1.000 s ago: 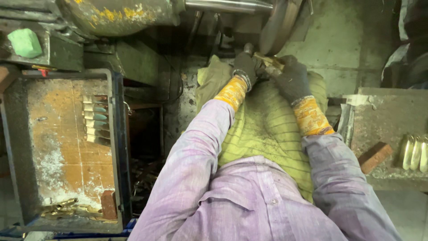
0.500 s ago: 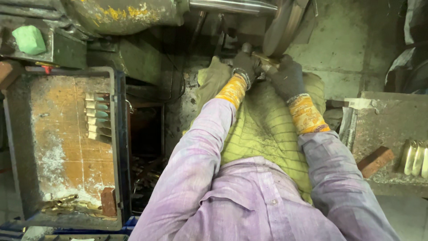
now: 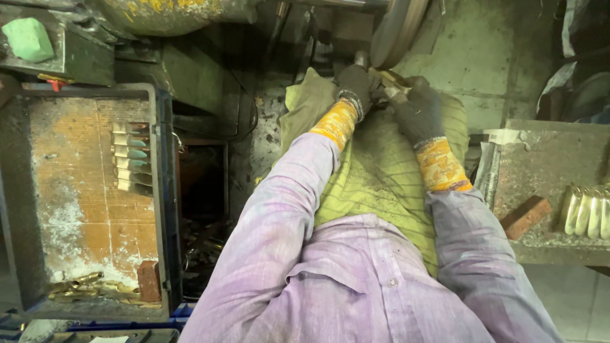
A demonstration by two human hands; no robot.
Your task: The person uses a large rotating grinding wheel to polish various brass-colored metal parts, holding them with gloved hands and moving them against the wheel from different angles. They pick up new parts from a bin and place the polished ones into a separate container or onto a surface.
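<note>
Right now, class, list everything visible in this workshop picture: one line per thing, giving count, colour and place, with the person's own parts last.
Brass piece: one, golden, held in both hands at the wheel.
Wheel: one, grey-brown, top centre.
Cloth: one, yellow-green striped, over the lap.
Left tray: one, dark metal with an orange-stained floor, far left.
Polished pieces: about six, shiny, stacked in the left tray.
Green block: one, top left.
Right tray: one, grey, right.
Brick: one, reddish, in the right tray.
Shiny pieces: several, pale gold, right edge.
Left hand: dark glove, orange cuff.
Right hand: dark glove, orange cuff.
Sleeves: two, lilac.
</note>
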